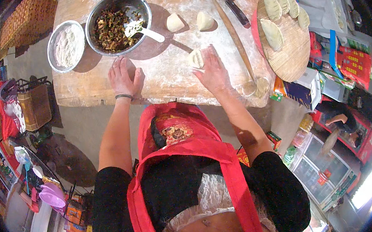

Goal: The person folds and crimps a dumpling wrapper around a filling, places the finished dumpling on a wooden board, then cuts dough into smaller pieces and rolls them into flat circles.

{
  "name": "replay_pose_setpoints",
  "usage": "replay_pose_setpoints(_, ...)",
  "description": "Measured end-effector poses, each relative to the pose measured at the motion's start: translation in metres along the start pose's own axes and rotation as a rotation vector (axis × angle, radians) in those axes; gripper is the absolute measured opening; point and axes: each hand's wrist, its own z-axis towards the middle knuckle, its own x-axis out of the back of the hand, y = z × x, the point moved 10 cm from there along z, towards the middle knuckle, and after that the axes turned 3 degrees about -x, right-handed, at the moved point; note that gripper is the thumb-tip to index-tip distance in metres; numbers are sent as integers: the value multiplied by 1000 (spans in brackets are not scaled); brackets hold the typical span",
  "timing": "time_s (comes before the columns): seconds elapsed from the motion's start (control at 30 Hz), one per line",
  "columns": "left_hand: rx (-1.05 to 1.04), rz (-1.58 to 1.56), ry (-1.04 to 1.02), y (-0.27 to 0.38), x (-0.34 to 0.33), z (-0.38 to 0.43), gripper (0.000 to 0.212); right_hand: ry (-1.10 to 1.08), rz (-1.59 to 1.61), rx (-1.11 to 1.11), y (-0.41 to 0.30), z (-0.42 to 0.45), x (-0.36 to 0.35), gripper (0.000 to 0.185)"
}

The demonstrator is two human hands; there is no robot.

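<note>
My left hand rests spread on the floured wooden board, just below a metal bowl of chopped filling with a white spoon in it. My right hand lies flat on the board, its thumb beside a small dough piece that it touches or nearly touches. Two larger dough pieces sit farther up. Right of them lie a wooden rolling pin and a cleaver. A metal bowl of flour stands at the left.
A round slatted tray with several folded dumplings overlaps the board's right side. Egg trays are stacked at the upper left. Boxes stand below the round tray. Another person is at the far right, by a red counter.
</note>
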Motion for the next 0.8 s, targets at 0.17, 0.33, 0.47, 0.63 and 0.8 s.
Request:
replay_pose_setpoints(0.17, -25, 7, 2, 2, -2, 1, 66, 132, -213, 104, -3, 3, -24, 57)
replay_pose_setpoints(0.33, -27, 10, 15, 4, 1, 0, 65, 304, -142, -127, 60, 8, 18, 55)
replay_pose_setpoints(0.47, -37, 18, 37, 9, 7, 5, 63, 292, -37, -125, 63, 5, 36, 60)
replay_pose_setpoints(0.63, -59, 41, 31, 10, 7, 4, 63, 362, 39, -150, 75, 6, 34, 61)
replay_pose_setpoints(0.8, -62, 44, 33, 12, 7, 5, 63, 261, -54, -169, 95, 25, 15, 56)
